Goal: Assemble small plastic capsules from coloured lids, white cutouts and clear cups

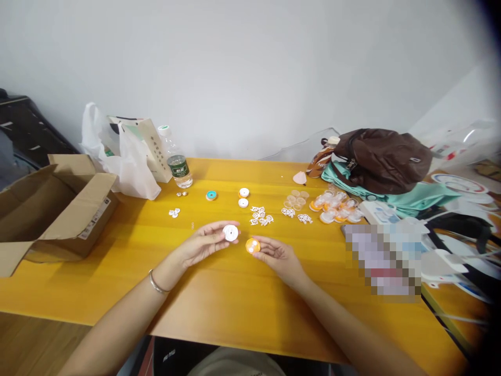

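Note:
Between the fingers and thumb of my left hand (205,242) is a white round disc (230,233) with a small dark centre. My right hand (279,256) pinches an orange round piece (252,245) with white spots, a short way to the right of the disc and apart from it. Beyond both hands lie several white openwork plastic parts (261,215). Farther back are two white discs (243,197), one edged in orange, and a teal-centred round piece (211,195). To the left rest small white pieces (174,212) and small metallic bits (182,194).
An open cardboard box (74,219), a white plastic bag (135,162) and a water bottle (178,162) stand at left. At right are clear caps (296,200), orange-and-clear pieces (336,206), a brown bag (385,159), a drink bottle (319,162) and a blurred-out flat object (378,261).

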`<state>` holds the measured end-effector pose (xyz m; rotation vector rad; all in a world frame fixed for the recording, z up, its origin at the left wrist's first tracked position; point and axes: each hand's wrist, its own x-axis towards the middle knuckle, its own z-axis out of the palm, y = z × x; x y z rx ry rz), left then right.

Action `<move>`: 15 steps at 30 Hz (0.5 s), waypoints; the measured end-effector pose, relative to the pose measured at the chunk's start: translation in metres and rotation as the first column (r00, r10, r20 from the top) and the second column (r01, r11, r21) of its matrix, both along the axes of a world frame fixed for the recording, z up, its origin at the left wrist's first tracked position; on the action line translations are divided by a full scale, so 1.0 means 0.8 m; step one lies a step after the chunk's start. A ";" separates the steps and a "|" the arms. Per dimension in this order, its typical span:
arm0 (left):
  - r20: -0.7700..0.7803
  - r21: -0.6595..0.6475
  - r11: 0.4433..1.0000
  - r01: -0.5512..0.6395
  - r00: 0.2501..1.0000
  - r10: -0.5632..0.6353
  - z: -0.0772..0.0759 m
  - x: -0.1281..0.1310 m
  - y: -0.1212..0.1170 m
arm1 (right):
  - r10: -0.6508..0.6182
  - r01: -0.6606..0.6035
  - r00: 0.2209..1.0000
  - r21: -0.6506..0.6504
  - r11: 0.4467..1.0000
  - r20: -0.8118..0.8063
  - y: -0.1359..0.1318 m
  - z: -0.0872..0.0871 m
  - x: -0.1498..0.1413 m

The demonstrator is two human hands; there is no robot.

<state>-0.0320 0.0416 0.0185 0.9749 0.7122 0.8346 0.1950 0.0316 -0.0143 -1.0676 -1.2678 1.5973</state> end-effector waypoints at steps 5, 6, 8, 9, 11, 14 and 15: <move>0.074 -0.035 0.998 -0.047 0.996 0.049 -0.010 0.005 0.001 | -0.006 0.006 1.000 0.003 1.000 0.007 0.000 0.002 0.000; 0.078 -0.027 0.997 -0.078 0.994 0.080 -0.011 0.005 0.001 | -0.010 0.010 1.000 0.002 1.000 0.009 0.000 0.002 0.000; 0.085 -0.004 0.991 -0.134 0.987 0.134 -0.013 0.005 0.001 | -0.015 0.015 1.000 0.005 1.000 0.011 -0.001 0.001 -0.001; 0.095 0.000 0.989 -0.147 0.985 0.147 -0.014 0.005 0.001 | -0.014 0.014 1.000 0.008 1.000 0.013 -0.001 0.001 -0.002; 0.127 -0.011 0.990 -0.142 0.982 0.142 -0.013 0.003 0.001 | -0.010 0.009 1.000 0.018 1.000 0.016 -0.002 0.000 -0.002; 0.136 -0.013 0.996 -0.094 0.986 0.094 -0.010 0.003 0.000 | -0.008 0.007 1.000 0.040 0.999 0.023 -0.002 -0.001 -0.002; 0.108 0.012 0.996 -0.091 0.990 0.089 -0.009 0.004 0.000 | -0.013 0.012 1.000 0.047 0.999 0.026 -0.002 -0.001 -0.002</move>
